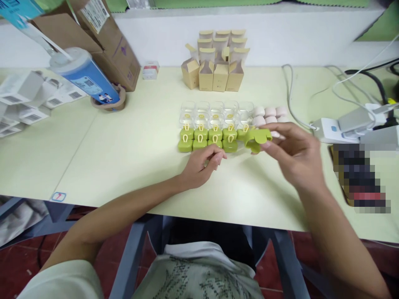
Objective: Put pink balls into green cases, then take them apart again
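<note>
Right of centre in the frame, the right hand (296, 155) pinches a lobed green piece (258, 138) by its edge, seemingly to leave its opening clear; at centre, the left hand (201, 166) curls by rowed green cases (200, 145), its grip too hidden to tell.

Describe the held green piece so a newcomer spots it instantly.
On the pale table, find the rows of small green cases. At their right end, the right hand holds the green piece. Unlike those compact, lined-up cases, it is held up and has an open, lobed outline.
</note>
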Demonstrator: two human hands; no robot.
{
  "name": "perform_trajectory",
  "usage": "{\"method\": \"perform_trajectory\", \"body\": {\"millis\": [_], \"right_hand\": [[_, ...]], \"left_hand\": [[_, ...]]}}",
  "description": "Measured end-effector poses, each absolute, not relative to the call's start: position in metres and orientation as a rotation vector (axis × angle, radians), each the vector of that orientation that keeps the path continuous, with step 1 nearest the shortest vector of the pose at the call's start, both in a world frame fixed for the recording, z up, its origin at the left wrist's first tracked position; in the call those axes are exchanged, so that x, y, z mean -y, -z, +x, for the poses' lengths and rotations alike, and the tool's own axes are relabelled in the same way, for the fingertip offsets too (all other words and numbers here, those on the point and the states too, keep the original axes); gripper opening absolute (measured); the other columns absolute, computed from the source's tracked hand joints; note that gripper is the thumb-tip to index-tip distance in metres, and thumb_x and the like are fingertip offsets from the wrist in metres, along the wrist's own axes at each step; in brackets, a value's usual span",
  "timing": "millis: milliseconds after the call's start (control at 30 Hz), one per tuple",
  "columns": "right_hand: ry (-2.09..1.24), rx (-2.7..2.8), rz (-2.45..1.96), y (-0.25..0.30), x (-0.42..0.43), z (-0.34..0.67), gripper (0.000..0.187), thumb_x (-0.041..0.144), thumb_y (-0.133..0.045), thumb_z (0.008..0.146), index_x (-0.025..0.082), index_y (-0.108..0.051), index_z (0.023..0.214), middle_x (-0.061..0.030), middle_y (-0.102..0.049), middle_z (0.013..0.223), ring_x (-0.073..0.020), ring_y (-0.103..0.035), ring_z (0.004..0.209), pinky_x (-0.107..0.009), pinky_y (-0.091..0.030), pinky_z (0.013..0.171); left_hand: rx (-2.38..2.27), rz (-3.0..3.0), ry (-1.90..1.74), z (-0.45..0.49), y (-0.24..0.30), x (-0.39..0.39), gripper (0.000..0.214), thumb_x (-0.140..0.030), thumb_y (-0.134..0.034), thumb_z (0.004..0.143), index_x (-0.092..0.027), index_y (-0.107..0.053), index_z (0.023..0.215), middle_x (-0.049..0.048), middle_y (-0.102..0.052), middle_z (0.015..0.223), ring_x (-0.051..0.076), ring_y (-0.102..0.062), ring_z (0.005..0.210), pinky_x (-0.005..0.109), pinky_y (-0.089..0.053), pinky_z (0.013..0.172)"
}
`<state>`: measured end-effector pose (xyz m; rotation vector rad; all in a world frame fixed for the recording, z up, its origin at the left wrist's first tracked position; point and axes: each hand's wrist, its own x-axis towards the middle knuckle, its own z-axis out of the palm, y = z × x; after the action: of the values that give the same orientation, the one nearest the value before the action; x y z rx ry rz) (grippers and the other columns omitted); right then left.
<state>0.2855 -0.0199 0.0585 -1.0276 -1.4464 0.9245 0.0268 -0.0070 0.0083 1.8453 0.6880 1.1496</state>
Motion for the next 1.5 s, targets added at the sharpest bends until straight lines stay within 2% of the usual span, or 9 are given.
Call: {"method": "perform_trajectory", "body": {"millis": [67, 133, 233, 333, 500, 933, 1100, 1300, 1500], "right_hand": [[-0.774, 1.615, -1.1, -0.067, 0.016, 0.308, 0.028, 0.041, -0.089, 0.098, 0.035, -0.083, 0.124, -0.0054, -0.08, 0.129, -0.0251, -0.082, 0.1, -0.041, -0.073, 0.08], [-0.563, 1.838, -1.19, -0.072, 0.014, 0.325, 0.026, 0.041, -0.086, 0.1, 0.038, -0.085, 0.125, -0.0058, -0.08, 0.128, -0.028, -0.082, 0.104, -0.043, -0.073, 0.08], [-0.216, 2.177, -1.276, -0.069, 0.015, 0.332, 0.02, 0.039, -0.078, 0.105, 0.031, -0.086, 0.122, -0.0082, -0.081, 0.118, -0.0287, -0.082, 0.097, -0.045, -0.07, 0.079], [-0.004, 2.371, -1.323, -0.058, 0.018, 0.322, 0.022, 0.034, -0.069, 0.11, 0.024, -0.084, 0.122, -0.0095, -0.082, 0.118, -0.0248, -0.08, 0.086, -0.04, -0.063, 0.069], [0.249, 2.452, -1.371, -0.044, 0.02, 0.304, 0.021, 0.034, -0.067, 0.111, 0.021, -0.081, 0.12, -0.0101, -0.082, 0.119, -0.0219, -0.077, 0.079, -0.033, -0.047, 0.055], [0.17, 2.404, -1.389, -0.036, 0.013, 0.301, 0.014, 0.032, -0.065, 0.111, 0.02, -0.07, 0.112, -0.0102, -0.078, 0.113, -0.018, -0.07, 0.072, -0.033, -0.045, 0.053], [0.154, 2.365, -1.367, -0.033, 0.01, 0.302, 0.018, 0.038, -0.07, 0.11, 0.02, -0.07, 0.113, -0.0096, -0.079, 0.11, -0.0199, -0.072, 0.074, -0.034, -0.044, 0.053], [0.129, 2.334, -1.317, -0.033, 0.01, 0.3, 0.027, 0.045, -0.068, 0.112, 0.018, -0.07, 0.116, -0.009, -0.08, 0.111, -0.0174, -0.072, 0.069, -0.033, -0.045, 0.051], [0.095, 2.116, -1.293, -0.035, 0.01, 0.299, 0.022, 0.042, -0.067, 0.112, 0.021, -0.071, 0.108, -0.0056, -0.079, 0.095, -0.016, -0.071, 0.066, -0.031, -0.048, 0.054]], "left_hand": [[-0.697, 1.868, -1.133, 0.027, -0.008, 0.007, 0.029, -0.036, -0.052, 0.118, -0.02, -0.069, 0.102, -0.0036, -0.063, 0.076, 0.007, -0.06, 0.061, 0.022, -0.049, 0.061], [-0.718, 1.917, -1.115, 0.027, -0.009, 0.006, 0.03, -0.037, -0.051, 0.118, -0.02, -0.069, 0.102, -0.0031, -0.064, 0.075, 0.008, -0.059, 0.061, 0.024, -0.049, 0.062], [-0.746, 1.984, -1.09, 0.027, -0.01, 0.006, 0.031, -0.038, -0.05, 0.118, -0.02, -0.07, 0.102, -0.0017, -0.066, 0.077, 0.009, -0.06, 0.063, 0.025, -0.049, 0.063], [-0.722, 2.029, -1.097, 0.027, -0.011, 0.006, 0.029, -0.034, -0.051, 0.118, -0.019, -0.07, 0.101, -0.0017, -0.066, 0.078, 0.009, -0.059, 0.064, 0.025, -0.047, 0.063], [-0.683, 2.134, -1.108, 0.027, -0.012, 0.006, 0.023, -0.027, -0.053, 0.116, -0.019, -0.07, 0.103, -0.0021, -0.065, 0.078, 0.009, -0.058, 0.066, 0.025, -0.047, 0.065], [-0.629, 2.259, -1.111, 0.028, -0.007, 0.008, 0.024, -0.029, -0.051, 0.117, -0.02, -0.07, 0.104, -0.0001, -0.07, 0.081, 0.011, -0.059, 0.064, 0.026, -0.046, 0.065], [-0.595, 2.336, -1.104, 0.029, -0.006, 0.01, 0.025, -0.028, -0.048, 0.117, -0.021, -0.068, 0.105, 0.0015, -0.074, 0.086, 0.012, -0.062, 0.066, 0.026, -0.046, 0.064], [-0.533, 2.454, -1.122, 0.028, -0.008, 0.01, 0.021, -0.025, -0.05, 0.115, -0.02, -0.067, 0.104, 0.0028, -0.077, 0.087, 0.013, -0.069, 0.073, 0.025, -0.049, 0.064], [-0.537, 2.432, -1.309, 0.027, -0.005, 0.011, 0.014, -0.02, -0.054, 0.112, -0.021, -0.067, 0.106, -0.0007, -0.075, 0.082, 0.011, -0.065, 0.064, 0.025, -0.046, 0.06]]}}
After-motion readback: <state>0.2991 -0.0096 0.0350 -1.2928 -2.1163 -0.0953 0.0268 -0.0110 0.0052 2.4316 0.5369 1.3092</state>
